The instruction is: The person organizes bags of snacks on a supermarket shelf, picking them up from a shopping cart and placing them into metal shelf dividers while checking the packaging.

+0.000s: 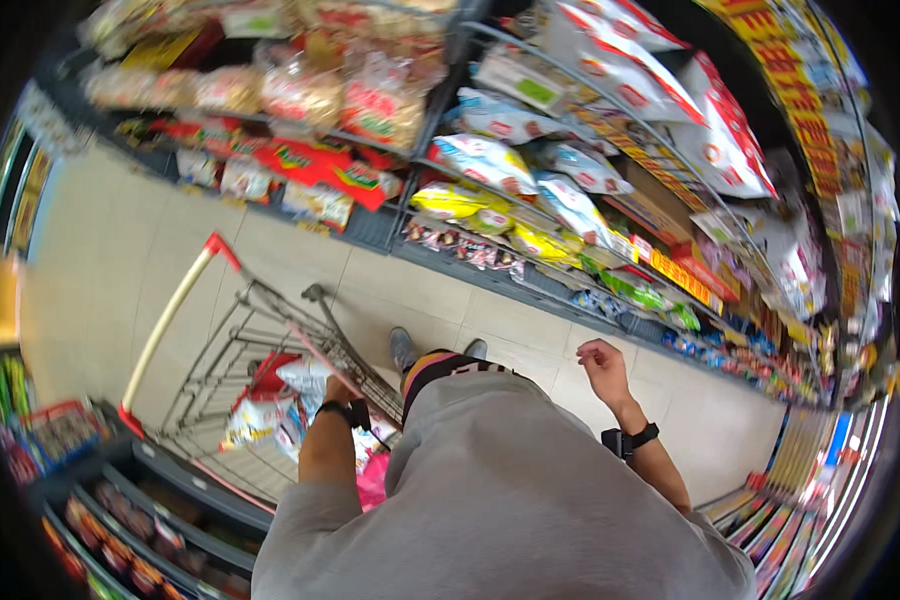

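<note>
A metal shopping cart (232, 360) with a pale handle stands to the left of my body. My left hand (339, 391) reaches over the cart's near side, among white and blue snack bags (259, 421); its fingers are mostly hidden, and whether it grips anything does not show. A pink item (373, 480) lies below that arm. On the other side, my right hand (602, 366) is raised over the tiled floor with loosely curled fingers and nothing visible in it. Both wrists wear black bands.
Shelves ahead carry white-and-red bags (622, 67), yellow bags (457, 201), red packets (300, 161) and clear-wrapped packages (300, 94). Dark display bins (172, 517) stand at lower left, beside the cart. More racks of packets (772, 536) are at lower right.
</note>
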`<state>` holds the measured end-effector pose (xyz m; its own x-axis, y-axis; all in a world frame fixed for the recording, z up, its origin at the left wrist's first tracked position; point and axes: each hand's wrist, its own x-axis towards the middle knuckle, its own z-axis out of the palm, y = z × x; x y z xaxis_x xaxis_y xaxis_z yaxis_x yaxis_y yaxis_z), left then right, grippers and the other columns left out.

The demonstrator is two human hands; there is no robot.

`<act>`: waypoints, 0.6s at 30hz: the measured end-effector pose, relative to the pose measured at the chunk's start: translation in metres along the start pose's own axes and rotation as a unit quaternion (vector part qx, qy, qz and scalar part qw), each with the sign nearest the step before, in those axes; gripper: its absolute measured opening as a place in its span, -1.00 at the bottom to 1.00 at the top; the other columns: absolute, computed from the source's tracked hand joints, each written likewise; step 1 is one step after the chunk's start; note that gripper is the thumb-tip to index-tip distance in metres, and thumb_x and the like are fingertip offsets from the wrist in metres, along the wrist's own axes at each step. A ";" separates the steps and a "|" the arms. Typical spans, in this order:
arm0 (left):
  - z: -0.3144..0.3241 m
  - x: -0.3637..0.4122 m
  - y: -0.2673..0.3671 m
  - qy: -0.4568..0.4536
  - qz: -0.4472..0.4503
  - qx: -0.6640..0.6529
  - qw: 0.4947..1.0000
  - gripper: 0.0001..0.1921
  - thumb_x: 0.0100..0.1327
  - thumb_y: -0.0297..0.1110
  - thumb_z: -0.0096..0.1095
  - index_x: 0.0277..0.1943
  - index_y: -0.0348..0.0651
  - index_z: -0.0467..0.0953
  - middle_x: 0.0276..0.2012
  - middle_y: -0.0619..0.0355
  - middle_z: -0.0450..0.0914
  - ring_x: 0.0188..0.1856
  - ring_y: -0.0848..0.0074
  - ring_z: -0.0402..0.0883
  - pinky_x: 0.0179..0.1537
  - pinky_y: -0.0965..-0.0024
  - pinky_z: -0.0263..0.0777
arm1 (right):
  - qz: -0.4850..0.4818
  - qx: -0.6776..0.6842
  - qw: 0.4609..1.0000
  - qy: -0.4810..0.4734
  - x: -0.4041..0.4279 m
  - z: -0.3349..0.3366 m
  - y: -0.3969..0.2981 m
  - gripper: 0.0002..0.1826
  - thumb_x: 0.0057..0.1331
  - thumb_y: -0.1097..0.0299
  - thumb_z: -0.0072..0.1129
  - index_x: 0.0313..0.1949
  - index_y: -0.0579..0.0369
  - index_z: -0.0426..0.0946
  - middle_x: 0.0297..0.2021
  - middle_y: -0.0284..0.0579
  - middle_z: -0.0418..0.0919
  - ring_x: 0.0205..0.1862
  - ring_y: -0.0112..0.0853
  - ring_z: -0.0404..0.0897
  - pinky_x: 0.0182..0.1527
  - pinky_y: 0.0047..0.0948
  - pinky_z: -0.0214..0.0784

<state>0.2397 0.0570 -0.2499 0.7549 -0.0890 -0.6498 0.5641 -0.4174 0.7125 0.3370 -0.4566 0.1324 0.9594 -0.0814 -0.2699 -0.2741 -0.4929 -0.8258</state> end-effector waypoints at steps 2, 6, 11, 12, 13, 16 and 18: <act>-0.004 -0.008 -0.035 0.074 -0.210 -0.399 0.889 -0.82 0.22 -0.34 0.08 -0.24 -0.17 0.61 -0.46 0.11 0.64 -0.52 0.40 0.59 -0.58 0.33 0.43 | 0.037 0.008 0.999 -0.038 -0.002 0.008 -0.003 -0.84 0.25 0.66 -0.02 -0.24 0.22 0.52 -0.36 -0.23 0.58 -0.33 -0.51 0.56 -0.25 -0.54 0.44; -0.014 -0.007 0.044 0.036 -0.145 -0.257 0.955 -0.81 0.27 -0.40 0.02 -0.30 -0.23 0.61 -0.53 0.13 0.60 -0.61 0.45 0.51 -0.66 0.37 0.33 | 0.049 -0.001 0.999 -0.012 -0.020 0.002 0.015 -0.86 0.25 0.63 0.00 -0.25 0.21 0.54 -0.39 -0.24 0.59 -0.36 -0.53 0.55 -0.29 -0.55 0.40; -0.038 -0.054 0.053 0.192 -0.265 -0.303 0.895 -0.70 0.31 -0.24 -0.03 -0.44 -0.21 0.52 -0.66 0.14 0.43 -0.69 0.46 0.37 -0.66 0.40 0.22 | 0.033 0.023 0.997 -0.067 0.003 -0.010 0.037 -0.87 0.26 0.62 0.01 -0.26 0.20 0.54 -0.40 -0.24 0.59 -0.38 -0.55 0.55 -0.30 -0.55 0.40; -0.042 -0.060 0.087 0.193 -0.258 -0.294 0.900 -0.68 0.33 -0.18 -0.05 -0.35 -0.22 0.55 -0.63 0.19 0.44 -0.65 0.48 0.39 -0.57 0.43 0.32 | 0.027 0.016 0.997 -0.065 0.006 -0.015 0.046 -0.87 0.26 0.62 0.01 -0.26 0.20 0.54 -0.40 -0.24 0.59 -0.38 -0.55 0.55 -0.31 -0.56 0.40; -0.048 -0.074 0.102 0.235 -0.249 -0.292 0.893 -0.69 0.33 -0.17 -0.07 -0.39 -0.18 0.51 -0.63 0.20 0.43 -0.64 0.48 0.38 -0.54 0.43 0.34 | 0.013 0.027 0.997 -0.077 0.014 -0.017 0.049 -0.87 0.26 0.62 0.02 -0.26 0.20 0.54 -0.40 -0.25 0.59 -0.39 -0.56 0.54 -0.32 -0.57 0.39; -0.064 -0.139 0.115 0.317 -0.142 -0.422 0.837 -0.72 0.33 -0.21 -0.11 -0.50 -0.08 0.33 -0.66 0.21 0.39 -0.65 0.50 0.37 -0.56 0.41 0.33 | -0.026 0.031 0.990 -0.135 0.045 -0.023 0.051 -0.89 0.27 0.61 0.03 -0.27 0.19 0.54 -0.42 -0.27 0.58 -0.40 -0.56 0.53 -0.32 -0.59 0.38; -0.075 -0.190 0.133 0.319 -0.074 -0.436 0.838 -0.73 0.29 -0.28 -0.04 -0.47 -0.24 0.45 -0.64 0.12 0.47 -0.66 0.48 0.43 -0.54 0.42 0.38 | -0.051 0.034 0.984 -0.168 0.064 -0.030 0.057 -0.89 0.27 0.61 0.04 -0.26 0.19 0.54 -0.42 -0.27 0.58 -0.40 -0.57 0.53 -0.32 -0.59 0.38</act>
<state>0.1960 0.0858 -0.0116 0.5238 0.5235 -0.6720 0.4869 0.4634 0.7404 0.3848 -0.5159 0.0830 0.9091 0.2619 -0.3239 -0.1929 -0.4244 -0.8847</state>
